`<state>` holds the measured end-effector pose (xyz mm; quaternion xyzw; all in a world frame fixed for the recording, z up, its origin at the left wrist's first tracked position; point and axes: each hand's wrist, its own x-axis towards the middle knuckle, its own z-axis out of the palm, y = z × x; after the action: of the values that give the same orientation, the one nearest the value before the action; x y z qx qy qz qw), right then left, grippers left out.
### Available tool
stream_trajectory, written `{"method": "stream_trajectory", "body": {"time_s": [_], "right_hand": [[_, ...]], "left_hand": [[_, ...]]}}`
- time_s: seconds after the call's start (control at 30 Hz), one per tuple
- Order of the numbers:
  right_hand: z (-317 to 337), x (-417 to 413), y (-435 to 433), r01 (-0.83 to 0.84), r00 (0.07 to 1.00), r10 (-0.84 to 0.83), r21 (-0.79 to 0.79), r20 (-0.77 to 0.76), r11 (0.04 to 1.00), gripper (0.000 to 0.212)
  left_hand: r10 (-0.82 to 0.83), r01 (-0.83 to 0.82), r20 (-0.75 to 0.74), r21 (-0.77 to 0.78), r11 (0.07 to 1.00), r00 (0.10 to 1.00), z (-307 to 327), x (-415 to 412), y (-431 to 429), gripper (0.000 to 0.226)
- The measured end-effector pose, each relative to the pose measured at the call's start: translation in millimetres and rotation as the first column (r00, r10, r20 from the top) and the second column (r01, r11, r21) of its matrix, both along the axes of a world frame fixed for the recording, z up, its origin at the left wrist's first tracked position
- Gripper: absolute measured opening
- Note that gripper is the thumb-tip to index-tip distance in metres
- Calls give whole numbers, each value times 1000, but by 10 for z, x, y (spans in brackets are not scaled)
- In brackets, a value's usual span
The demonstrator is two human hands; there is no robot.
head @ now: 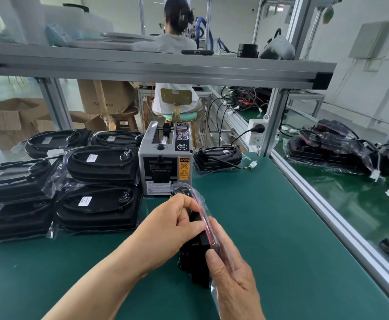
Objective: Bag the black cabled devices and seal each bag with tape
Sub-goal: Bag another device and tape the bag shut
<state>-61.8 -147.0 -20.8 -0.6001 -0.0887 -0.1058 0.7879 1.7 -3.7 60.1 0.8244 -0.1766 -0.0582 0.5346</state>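
Note:
I hold a black device (pixel 194 252) on edge over the green mat, partly inside a clear plastic bag (pixel 197 192). My left hand (pixel 168 229) grips its top from the left, fingers curled over the edge. My right hand (pixel 231 271) clasps the lower right side and the bag film. Directly behind stands the grey tape dispenser (pixel 165 162). Several bagged black devices (pixel 98 209) lie in stacks on the left. One unbagged device with its cable (pixel 216 155) sits right of the dispenser.
An aluminium rail (pixel 316 195) borders the mat on the right; beyond it lie more cabled devices (pixel 334 148). A shelf beam (pixel 156 68) crosses overhead. A person sits with their back to me behind the bench. Cardboard boxes (pixel 11 118) stand at far left.

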Motion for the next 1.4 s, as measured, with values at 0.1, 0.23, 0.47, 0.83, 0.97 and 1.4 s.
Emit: {"method": "stream_trajectory", "body": {"time_s": [0.1,0.23,0.47,0.83,0.97,1.4], "right_hand": [[0,2,-1,-2,1000,2,-1,-1,1000,56],[-22,8,7,-2,1000,2,2,8,1000,56],[-29,16,-16,35,999,-35,-32,-18,999,54],[-23,20,9,14,1000,-15,-19,-14,1000,50],[-9,15,4,0,1000,1,-40,7,999,46],[54,-10,-67,36,999,-37,-62,-5,997,46]], "left_hand": [[-149,150,-12,67,986,989,59,28,99,25],[-224,228,-60,68,971,973,104,145,163,37],[-173,177,-61,69,982,983,24,216,167,57],[-170,155,-171,-96,983,971,-39,171,170,39],[-116,98,-171,-109,989,978,-68,130,148,27],[120,-126,-66,-106,986,991,-115,-3,-110,26]]}}
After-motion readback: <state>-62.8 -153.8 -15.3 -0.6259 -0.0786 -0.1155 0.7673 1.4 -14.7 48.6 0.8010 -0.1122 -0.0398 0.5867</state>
